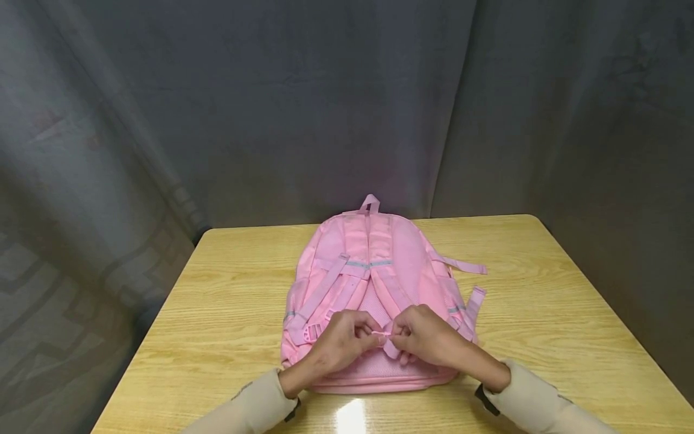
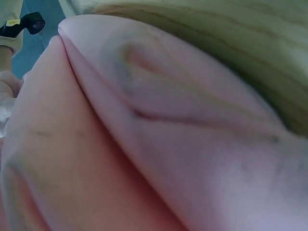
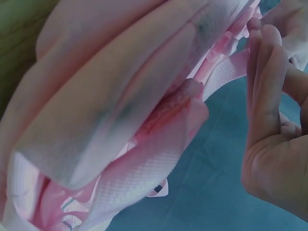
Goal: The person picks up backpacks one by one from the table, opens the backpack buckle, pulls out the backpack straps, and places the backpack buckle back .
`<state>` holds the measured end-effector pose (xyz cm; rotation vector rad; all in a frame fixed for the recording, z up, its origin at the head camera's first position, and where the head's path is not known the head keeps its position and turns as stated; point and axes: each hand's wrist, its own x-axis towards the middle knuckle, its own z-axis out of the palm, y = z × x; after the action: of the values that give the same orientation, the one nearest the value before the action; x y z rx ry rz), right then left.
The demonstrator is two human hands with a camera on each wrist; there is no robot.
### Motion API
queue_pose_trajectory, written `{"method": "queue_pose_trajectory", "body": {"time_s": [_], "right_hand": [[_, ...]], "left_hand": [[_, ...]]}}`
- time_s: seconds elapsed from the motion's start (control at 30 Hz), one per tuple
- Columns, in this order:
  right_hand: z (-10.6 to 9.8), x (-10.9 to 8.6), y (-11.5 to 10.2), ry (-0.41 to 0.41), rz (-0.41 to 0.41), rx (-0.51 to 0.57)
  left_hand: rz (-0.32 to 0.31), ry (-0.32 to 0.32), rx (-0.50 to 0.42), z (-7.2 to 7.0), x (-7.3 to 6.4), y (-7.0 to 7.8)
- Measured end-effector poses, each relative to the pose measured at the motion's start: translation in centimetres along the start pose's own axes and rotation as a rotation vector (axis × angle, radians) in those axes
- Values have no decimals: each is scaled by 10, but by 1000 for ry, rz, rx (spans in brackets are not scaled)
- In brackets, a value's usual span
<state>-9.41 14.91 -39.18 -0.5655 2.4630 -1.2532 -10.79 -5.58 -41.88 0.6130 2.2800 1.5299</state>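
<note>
**Two-handed pinch low on the pink backpack**

Backpack lies strap side up, mid-surface, top handle toward the far edge. Forearms enter from near left and near right, angled inward, converging at its near half. Left hand: fingers curled, thumb and fingertips pinching a small pink fitting. Right hand: fingers curled likewise, pinching the strap just beside it. Fingertips nearly meet. Room on the surface: broad left and right, slimmer at the near side. Grey curtain hangs just beyond the far edge.
</note>
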Motion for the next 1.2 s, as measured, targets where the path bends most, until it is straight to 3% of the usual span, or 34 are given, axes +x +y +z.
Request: {"method": "queue_pose_trajectory", "body": {"time_s": [0.37, 0.7, 1.2], "right_hand": [[5, 1, -1, 104, -123, -101], [9, 5, 1, 213, -226, -210], [11, 4, -3, 283, -306, -326]], "left_hand": [[-36, 22, -79, -3, 1, 1], [-153, 24, -307, -5, 5, -1], [-180, 7, -440, -6, 7, -2]]}}
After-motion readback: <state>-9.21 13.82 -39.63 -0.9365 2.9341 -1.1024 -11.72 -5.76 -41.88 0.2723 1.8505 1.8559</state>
